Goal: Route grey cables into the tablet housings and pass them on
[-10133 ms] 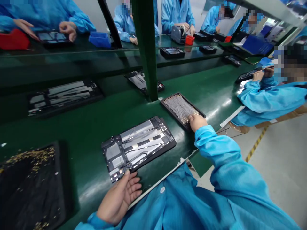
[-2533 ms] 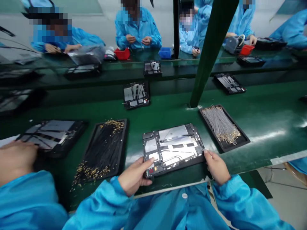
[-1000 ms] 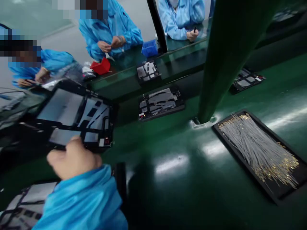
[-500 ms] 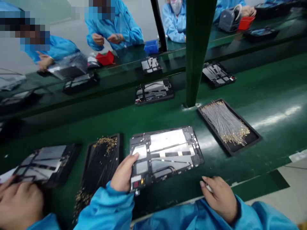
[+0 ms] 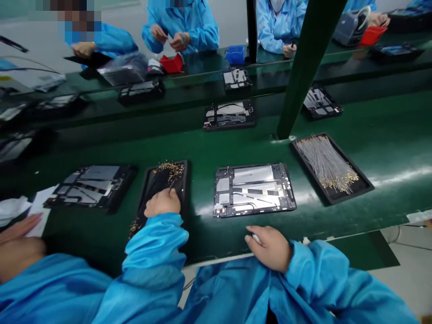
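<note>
My left hand is over the tray of black cables, which have gold-coloured connector ends. Its fingers are curled down among the cables, and whatever they grip is hidden. Close to the bench's front edge, my right hand is closed around a small white object, mostly covered by the fingers. Between and beyond my hands lies an opened tablet with its inner parts and strips showing, touched by neither hand.
To the right is a tray of grey cables. Another opened tablet lies left, near a neighbour's hand. A green post rises from the bench. More tablets and co-workers line the far side.
My left hand has let go of the tablet and moved left to the black cables. The tablet now lies flat on the bench. The camera view has shifted.
</note>
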{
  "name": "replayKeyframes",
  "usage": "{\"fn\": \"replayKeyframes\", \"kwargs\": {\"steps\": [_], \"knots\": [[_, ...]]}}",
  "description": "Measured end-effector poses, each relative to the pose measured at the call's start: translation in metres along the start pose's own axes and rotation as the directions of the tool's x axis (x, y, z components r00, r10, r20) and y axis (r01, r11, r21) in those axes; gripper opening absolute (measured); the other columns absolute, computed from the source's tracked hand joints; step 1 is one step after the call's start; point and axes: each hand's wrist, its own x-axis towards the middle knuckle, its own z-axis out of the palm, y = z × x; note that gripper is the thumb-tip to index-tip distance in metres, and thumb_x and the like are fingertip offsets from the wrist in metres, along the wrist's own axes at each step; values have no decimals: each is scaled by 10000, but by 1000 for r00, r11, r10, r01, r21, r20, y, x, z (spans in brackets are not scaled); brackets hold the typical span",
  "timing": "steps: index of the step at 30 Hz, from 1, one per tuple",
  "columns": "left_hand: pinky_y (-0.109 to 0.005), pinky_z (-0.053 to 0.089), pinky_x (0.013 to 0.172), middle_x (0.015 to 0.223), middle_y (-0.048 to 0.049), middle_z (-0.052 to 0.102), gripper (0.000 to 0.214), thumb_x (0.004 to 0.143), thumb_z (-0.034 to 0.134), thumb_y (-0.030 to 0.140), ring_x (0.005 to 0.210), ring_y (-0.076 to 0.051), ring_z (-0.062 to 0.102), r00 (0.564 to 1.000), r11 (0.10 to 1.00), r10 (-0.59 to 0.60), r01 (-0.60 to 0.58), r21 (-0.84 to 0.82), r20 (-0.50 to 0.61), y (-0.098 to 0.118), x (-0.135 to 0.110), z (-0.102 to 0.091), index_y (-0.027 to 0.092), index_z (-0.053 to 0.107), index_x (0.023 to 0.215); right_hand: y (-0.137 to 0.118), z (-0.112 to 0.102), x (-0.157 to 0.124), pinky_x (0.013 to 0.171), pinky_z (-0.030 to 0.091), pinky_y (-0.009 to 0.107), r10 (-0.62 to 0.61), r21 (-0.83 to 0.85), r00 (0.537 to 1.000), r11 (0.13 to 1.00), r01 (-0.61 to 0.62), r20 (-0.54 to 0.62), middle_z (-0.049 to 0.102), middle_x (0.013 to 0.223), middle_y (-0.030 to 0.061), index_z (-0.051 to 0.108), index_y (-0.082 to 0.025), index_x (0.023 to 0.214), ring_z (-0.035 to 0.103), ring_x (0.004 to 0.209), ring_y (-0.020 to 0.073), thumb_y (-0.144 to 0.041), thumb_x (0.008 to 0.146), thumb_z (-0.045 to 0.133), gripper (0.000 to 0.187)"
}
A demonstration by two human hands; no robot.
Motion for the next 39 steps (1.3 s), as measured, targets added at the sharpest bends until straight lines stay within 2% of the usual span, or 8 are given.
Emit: {"fn": "replayKeyframes", "kwargs": {"steps": [4, 11, 13, 16, 18, 30, 33, 39], "knots": [[-473, 391, 835, 1042, -198, 593, 357, 751, 446, 348, 1014, -355, 514, 995, 991, -103, 102, 86, 13, -10, 4, -5, 138, 618, 982, -5, 3, 9, 784, 474, 345, 10, -22, 999, 1000, -9, 49, 672, 966, 57, 603, -201, 1070, 622, 852, 219, -360, 821, 415, 350], [-431, 422, 782, 943, -161, 620, 352, 824, 341, 328, 909, -314, 559, 974, 980, 196, -190, 68, -110, 6, -28, -25, 126, 601, 950, -17, 14, 39, 842, 441, 361, 120, 150, 989, 980, -132, 83, 653, 995, 66, 595, -216, 1055, 587, 946, 226, -395, 785, 465, 350], [-430, 412, 799, 905, -155, 620, 327, 825, 342, 312, 876, -304, 569, 916, 915, 398, -392, 93, -54, 15, -48, -25, 128, 603, 894, -22, 11, 46, 771, 468, 346, 233, 319, 967, 914, -253, 101, 666, 885, 45, 602, -222, 1004, 615, 831, 199, -404, 770, 484, 319], [-406, 381, 868, 900, -127, 626, 222, 785, 429, 292, 882, -273, 571, 724, 727, 685, -686, -13, 83, 29, -78, -21, 166, 610, 802, -31, -3, 52, 539, 465, 269, 394, 580, 902, 698, -419, 177, 599, 628, -18, 583, -200, 947, 549, 504, 117, -431, 763, 482, 312], [-395, 377, 882, 910, -110, 631, 176, 762, 472, 286, 887, -255, 569, 630, 642, 766, -757, -123, 124, 37, -92, -17, 193, 615, 806, -36, -16, 53, 448, 408, 223, 404, 642, 889, 628, -440, 215, 537, 562, -46, 582, -188, 918, 467, 424, 80, -430, 739, 518, 308], [-431, 402, 846, 899, -124, 633, 203, 779, 439, 234, 891, -258, 560, 551, 574, 819, -783, -242, 160, 42, -111, -8, 187, 625, 847, -38, -40, 46, 486, 405, 203, 383, 538, 893, 713, -449, 237, 613, 775, -10, 610, -206, 865, 518, 608, 97, -455, 754, 498, 295], [-404, 415, 836, 899, -115, 639, 231, 795, 418, 239, 871, -240, 567, 529, 559, 829, -798, -227, 180, 42, -119, -3, 188, 622, 891, -36, -38, 43, 423, 365, 177, 430, 599, 848, 605, -525, 310, 614, 755, -11, 595, -198, 801, 494, 554, 80, -410, 735, 533, 231], [-345, 443, 771, 853, -76, 660, 232, 809, 418, 263, 800, -209, 584, 527, 548, 836, -792, -271, 151, 42, -144, 13, 217, 629, 894, -32, -30, 37, 298, 247, 148, 439, 699, 703, 207, -685, 559, 547, 564, -27, 503, -171, 680, 440, 404, 64, -294, 689, 553, 133]]}}
